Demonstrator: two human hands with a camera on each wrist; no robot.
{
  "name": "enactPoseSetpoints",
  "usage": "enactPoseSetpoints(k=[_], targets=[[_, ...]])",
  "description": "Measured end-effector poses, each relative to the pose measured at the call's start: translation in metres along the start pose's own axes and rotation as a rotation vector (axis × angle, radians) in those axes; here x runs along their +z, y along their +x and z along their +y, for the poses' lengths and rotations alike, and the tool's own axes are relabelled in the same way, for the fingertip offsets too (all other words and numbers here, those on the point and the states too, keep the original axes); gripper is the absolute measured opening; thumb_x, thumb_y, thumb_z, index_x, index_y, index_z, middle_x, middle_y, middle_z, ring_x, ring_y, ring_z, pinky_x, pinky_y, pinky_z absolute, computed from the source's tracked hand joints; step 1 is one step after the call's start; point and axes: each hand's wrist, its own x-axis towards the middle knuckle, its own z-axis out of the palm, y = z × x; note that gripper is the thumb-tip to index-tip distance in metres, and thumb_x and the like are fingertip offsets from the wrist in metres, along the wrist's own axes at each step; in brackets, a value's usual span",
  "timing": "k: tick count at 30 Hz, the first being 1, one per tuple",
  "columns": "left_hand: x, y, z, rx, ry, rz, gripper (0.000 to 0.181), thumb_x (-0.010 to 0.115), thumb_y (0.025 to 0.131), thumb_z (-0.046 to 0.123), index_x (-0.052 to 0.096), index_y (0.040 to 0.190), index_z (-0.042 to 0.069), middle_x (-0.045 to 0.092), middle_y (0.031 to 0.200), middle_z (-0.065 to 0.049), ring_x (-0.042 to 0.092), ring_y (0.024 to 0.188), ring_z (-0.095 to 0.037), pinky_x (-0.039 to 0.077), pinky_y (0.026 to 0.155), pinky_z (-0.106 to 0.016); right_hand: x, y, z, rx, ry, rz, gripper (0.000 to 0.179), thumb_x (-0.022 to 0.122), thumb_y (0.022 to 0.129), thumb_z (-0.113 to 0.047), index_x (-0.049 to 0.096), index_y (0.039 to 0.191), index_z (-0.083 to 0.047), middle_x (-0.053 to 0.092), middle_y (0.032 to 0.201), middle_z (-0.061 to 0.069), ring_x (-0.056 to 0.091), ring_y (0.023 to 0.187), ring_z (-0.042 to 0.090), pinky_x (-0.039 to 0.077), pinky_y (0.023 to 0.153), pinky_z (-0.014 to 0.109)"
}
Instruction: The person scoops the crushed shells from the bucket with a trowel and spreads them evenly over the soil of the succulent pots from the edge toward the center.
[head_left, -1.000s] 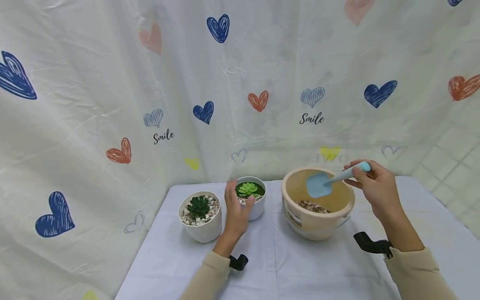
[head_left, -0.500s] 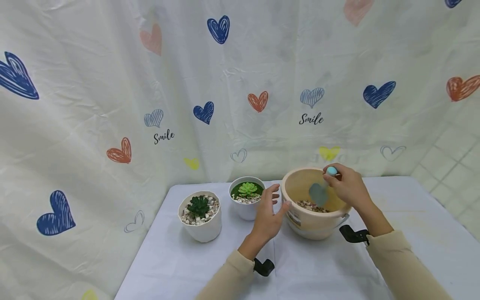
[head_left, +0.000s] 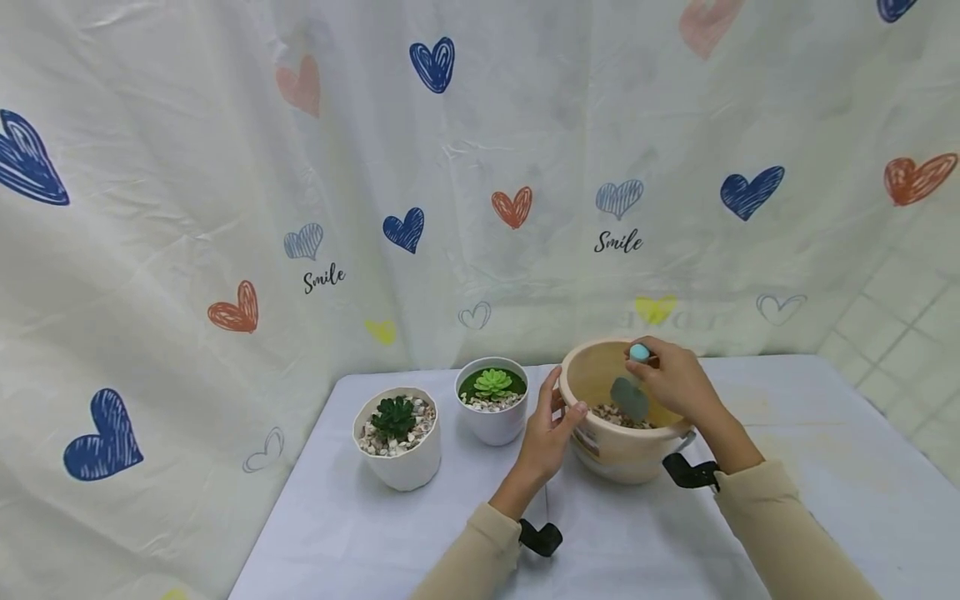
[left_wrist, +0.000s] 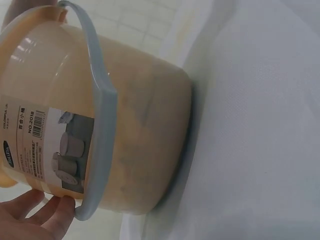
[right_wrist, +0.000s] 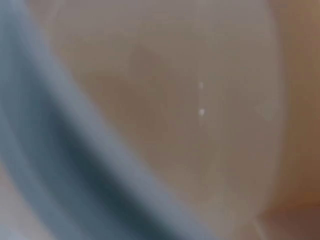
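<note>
My right hand [head_left: 675, 379] grips the handle of a small light-blue shovel [head_left: 630, 398], held steeply with its blade down inside a beige plastic bucket [head_left: 622, 458]. Small mixed stones [head_left: 611, 414] lie on the bucket's floor, close to the blade. My left hand [head_left: 546, 435] holds the bucket's left side at the rim, thumb toward the front. In the left wrist view, its fingers [left_wrist: 59, 215] touch the wall below a printed label [left_wrist: 47, 142], beside the grey-blue bail handle [left_wrist: 102, 130]. Only blurred bucket wall [right_wrist: 200, 150] and bail fill the right wrist view; the shovel is hidden there.
Left of the bucket stands a white pot with a light-green succulent [head_left: 492, 383]. Farther left is another white pot with a dark-green succulent [head_left: 393, 418]; both have pebbles on top. A white cloth covers the table [head_left: 337, 533], and a heart-print curtain [head_left: 450, 142] hangs behind.
My left hand has moved right from beside the light-green succulent's pot to the bucket. My right hand has moved left and tipped the shovel from near level to blade-down inside the bucket.
</note>
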Motion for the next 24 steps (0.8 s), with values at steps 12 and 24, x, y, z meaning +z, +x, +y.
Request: enactPoseSetpoints(k=[12, 24], targets=[[-0.0022, -0.0001, -0.0019, -0.032, 0.011, -0.011, 0.065, 0.054, 0.102, 0.053, 0.021, 0.157, 0.052, 0.052, 0.154, -0.007, 0.05, 0.142, -0.025, 0.045, 0.112, -0.05, -0.0006, 0.0029, 0.0012, 0.09, 0.345, -0.228, 0.04, 0.05, 0.109, -0.02, 0.054, 0.136, 0.009, 0.059, 0.135, 0.032, 0.059, 0.124, 0.045, 0.06, 0.091, 0.041], [-0.0044, 0.0011, -0.0019, -0.042, -0.005, -0.014, 0.065, 0.055, 0.101, 0.053, 0.021, 0.157, 0.052, 0.053, 0.154, -0.004, 0.05, 0.141, -0.021, 0.046, 0.112, -0.047, -0.0017, 0.0089, 0.0065, 0.128, 0.455, -0.24, 0.042, 0.049, 0.109, -0.021, 0.054, 0.131, 0.014, 0.065, 0.123, 0.025, 0.071, 0.105, 0.025, 0.061, 0.087, 0.041]])
